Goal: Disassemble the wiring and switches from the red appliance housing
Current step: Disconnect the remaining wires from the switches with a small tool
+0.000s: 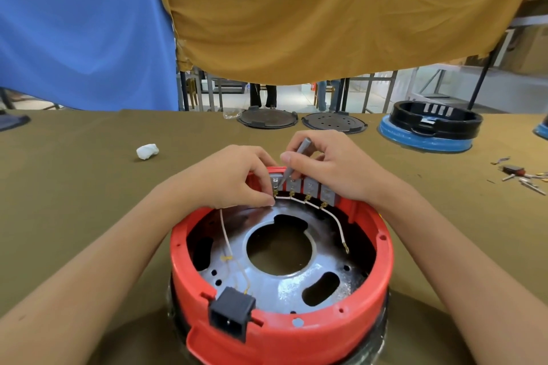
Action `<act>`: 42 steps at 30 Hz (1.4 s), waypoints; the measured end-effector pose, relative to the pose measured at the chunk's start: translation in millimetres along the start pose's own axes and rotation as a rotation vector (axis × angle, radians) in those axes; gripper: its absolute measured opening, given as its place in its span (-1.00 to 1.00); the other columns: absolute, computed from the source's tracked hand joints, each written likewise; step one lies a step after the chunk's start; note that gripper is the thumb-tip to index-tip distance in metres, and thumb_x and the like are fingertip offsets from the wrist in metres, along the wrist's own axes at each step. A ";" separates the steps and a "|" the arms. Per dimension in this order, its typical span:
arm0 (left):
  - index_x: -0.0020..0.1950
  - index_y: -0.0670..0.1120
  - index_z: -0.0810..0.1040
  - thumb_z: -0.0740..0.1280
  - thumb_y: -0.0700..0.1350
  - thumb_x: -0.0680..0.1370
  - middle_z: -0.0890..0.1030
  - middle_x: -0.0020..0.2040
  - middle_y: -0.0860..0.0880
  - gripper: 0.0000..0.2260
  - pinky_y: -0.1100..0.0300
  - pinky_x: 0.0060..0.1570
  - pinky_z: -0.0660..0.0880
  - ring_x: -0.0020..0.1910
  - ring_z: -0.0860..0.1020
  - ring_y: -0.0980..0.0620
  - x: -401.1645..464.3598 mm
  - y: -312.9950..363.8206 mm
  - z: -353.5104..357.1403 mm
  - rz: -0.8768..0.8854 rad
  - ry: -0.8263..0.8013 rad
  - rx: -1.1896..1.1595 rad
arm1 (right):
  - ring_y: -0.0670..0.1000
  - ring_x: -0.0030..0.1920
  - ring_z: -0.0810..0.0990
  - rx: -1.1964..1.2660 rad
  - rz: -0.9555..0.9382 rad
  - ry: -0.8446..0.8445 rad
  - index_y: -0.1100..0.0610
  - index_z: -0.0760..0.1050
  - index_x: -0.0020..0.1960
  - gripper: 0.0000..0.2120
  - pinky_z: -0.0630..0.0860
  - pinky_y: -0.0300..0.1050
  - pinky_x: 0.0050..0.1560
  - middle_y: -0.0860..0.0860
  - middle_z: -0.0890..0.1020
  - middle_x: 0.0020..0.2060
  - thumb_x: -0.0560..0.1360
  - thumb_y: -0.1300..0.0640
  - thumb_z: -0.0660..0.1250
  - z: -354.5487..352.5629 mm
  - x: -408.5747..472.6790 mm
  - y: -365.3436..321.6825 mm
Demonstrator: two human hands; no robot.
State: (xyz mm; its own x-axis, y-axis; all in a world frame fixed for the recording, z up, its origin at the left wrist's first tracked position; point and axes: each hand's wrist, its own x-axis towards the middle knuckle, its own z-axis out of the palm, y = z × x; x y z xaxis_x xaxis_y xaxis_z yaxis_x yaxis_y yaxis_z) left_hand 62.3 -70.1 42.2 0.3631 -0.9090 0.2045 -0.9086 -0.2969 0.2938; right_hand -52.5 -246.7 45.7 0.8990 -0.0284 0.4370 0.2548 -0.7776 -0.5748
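Switches [302, 190] are seated in a row on the housing [281, 332] far wall. Tool [296, 158] is pinched by right hand [335, 163]; wire [289, 198] is pinched by left hand [237, 178]. Tip should be kept on the terminal, wire pulled straight.

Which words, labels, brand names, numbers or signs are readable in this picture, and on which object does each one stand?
No text can be read in this view.
The grey switches in the red housing show faint marks, too small and blurred to read.
The black power socket shows no readable print.
The black and blue housing at the far right shows no readable label.
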 end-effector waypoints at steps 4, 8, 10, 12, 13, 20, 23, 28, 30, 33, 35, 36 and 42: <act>-0.23 0.14 0.71 0.51 -0.02 0.45 0.49 0.11 0.31 -0.93 0.20 0.14 0.44 0.05 0.51 0.26 -1.3 0.7 -0.3 -0.005 -0.020 -0.017 | -0.05 -0.28 0.62 -0.031 -0.021 0.009 0.03 0.58 -0.12 -0.82 0.55 -0.09 -0.20 -0.01 0.69 -0.24 0.60 -0.03 0.33 3.5 -2.4 0.9; -0.18 0.12 0.73 0.51 -0.02 0.45 0.51 0.10 0.29 -0.97 0.20 0.14 0.45 0.02 0.52 0.26 -1.2 0.2 -0.2 -0.008 -0.021 -0.030 | -0.17 -0.39 0.55 -0.053 -0.055 0.023 0.02 0.60 -0.13 -0.82 0.42 -0.32 -0.35 -0.04 0.68 -0.29 0.59 -0.03 0.34 3.1 -4.2 -0.4; -0.16 0.12 0.73 0.51 -0.02 0.45 0.51 0.10 0.30 -0.97 0.19 0.14 0.45 0.02 0.52 0.26 -1.4 -0.2 -0.4 -0.013 -0.020 -0.033 | -0.14 -0.38 0.54 -0.076 -0.061 0.021 0.02 0.62 -0.14 -0.82 0.42 -0.28 -0.36 -0.04 0.67 -0.29 0.58 -0.02 0.36 3.1 -3.7 0.0; -0.15 0.11 0.74 0.51 -0.03 0.45 0.52 0.10 0.28 -0.97 0.18 0.15 0.45 0.03 0.53 0.25 -1.4 -0.9 -0.5 -0.016 -0.022 -0.041 | -0.09 -0.33 0.56 -0.088 -0.054 0.017 0.01 0.64 -0.15 -0.84 0.49 -0.14 -0.28 -0.04 0.67 -0.27 0.56 -0.01 0.38 2.9 -3.4 1.0; -0.16 0.12 0.74 0.51 -0.03 0.45 0.52 0.11 0.28 -0.97 0.19 0.15 0.45 0.03 0.53 0.25 -1.5 -1.1 -0.5 -0.016 -0.024 -0.044 | -0.09 -0.33 0.56 -0.086 -0.053 0.018 0.02 0.64 -0.15 -0.84 0.48 -0.14 -0.29 -0.05 0.66 -0.27 0.56 0.00 0.39 3.0 -3.6 1.4; -0.20 0.17 0.71 0.50 -0.05 0.46 0.53 0.14 0.26 -0.90 0.22 0.15 0.43 0.02 0.52 0.26 -3.0 0.3 -1.4 -0.028 -0.032 -0.070 | -0.16 -0.39 0.56 -0.022 -0.068 0.055 0.05 0.65 -0.13 -0.85 0.45 -0.29 -0.32 -0.08 0.67 -0.32 0.56 0.03 0.39 2.7 -5.2 -0.8; -0.21 0.16 0.71 0.50 -0.05 0.46 0.52 0.14 0.24 -0.90 0.19 0.15 0.44 0.03 0.53 0.24 -3.3 1.1 -1.5 -0.032 -0.040 -0.072 | -0.15 -0.44 0.52 -0.008 -0.056 0.046 0.06 0.67 -0.13 -0.85 0.41 -0.29 -0.36 -0.07 0.67 -0.32 0.56 0.03 0.40 2.2 -5.8 -1.7; -0.18 0.13 0.72 0.49 -0.04 0.47 0.51 0.15 0.25 -0.94 0.19 0.15 0.44 0.04 0.52 0.23 -3.2 1.0 -1.3 -0.030 -0.048 -0.055 | -0.21 -0.48 0.49 0.020 -0.051 0.036 0.12 0.68 -0.14 -0.85 0.34 -0.41 -0.39 -0.07 0.66 -0.35 0.55 0.09 0.41 1.4 -7.0 -3.0; -0.17 0.12 0.73 0.49 -0.03 0.48 0.50 0.15 0.24 -0.95 0.19 0.15 0.44 0.05 0.52 0.24 -3.2 0.3 -1.1 -0.027 -0.049 -0.051 | -0.23 -0.46 0.51 0.041 -0.031 0.032 0.13 0.67 -0.14 -0.85 0.37 -0.43 -0.36 -0.01 0.69 -0.31 0.55 0.10 0.41 1.7 -6.1 -3.3; -0.17 0.12 0.72 0.49 -0.03 0.48 0.49 0.15 0.24 -0.95 0.17 0.17 0.43 0.07 0.51 0.23 -2.9 0.2 -1.1 -0.019 -0.054 -0.044 | -0.21 -0.39 0.58 0.060 0.010 0.039 0.13 0.66 -0.16 -0.85 0.42 -0.41 -0.29 -0.01 0.71 -0.29 0.55 0.10 0.42 1.7 -4.0 -2.1; -0.17 0.12 0.72 0.48 -0.03 0.48 0.49 0.15 0.23 -0.95 0.16 0.19 0.43 0.08 0.50 0.23 -2.8 0.1 -1.2 -0.015 -0.056 -0.036 | -0.15 -0.30 0.63 0.068 0.028 0.052 0.10 0.66 -0.17 -0.84 0.51 -0.29 -0.20 -0.03 0.71 -0.29 0.55 0.08 0.42 2.3 -2.6 -1.1; -0.17 0.12 0.72 0.48 -0.03 0.48 0.50 0.16 0.23 -0.95 0.16 0.19 0.43 0.08 0.50 0.23 -2.7 0.1 -1.3 -0.013 -0.056 -0.034 | -0.10 -0.25 0.65 0.073 0.038 0.058 0.09 0.65 -0.18 -0.84 0.53 -0.25 -0.16 -0.04 0.71 -0.29 0.55 0.07 0.41 2.6 -2.1 -0.4; -0.17 0.11 0.73 0.49 -0.03 0.48 0.50 0.15 0.21 -0.96 0.14 0.21 0.42 0.08 0.50 0.24 -2.9 -0.4 -1.0 -0.004 -0.050 -0.037 | -0.21 -0.36 0.59 0.148 0.100 0.056 0.15 0.64 -0.17 -0.81 0.44 -0.42 -0.25 -0.06 0.69 -0.36 0.56 0.08 0.41 3.2 1.0 2.4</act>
State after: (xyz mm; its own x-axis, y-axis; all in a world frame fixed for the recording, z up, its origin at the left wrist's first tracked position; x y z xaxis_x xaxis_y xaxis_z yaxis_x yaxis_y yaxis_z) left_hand 61.9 -67.1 42.4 0.3547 -0.9217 0.1567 -0.8986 -0.2898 0.3293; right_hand -49.8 -246.6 42.6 0.9022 -0.1390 0.4084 0.2188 -0.6686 -0.7107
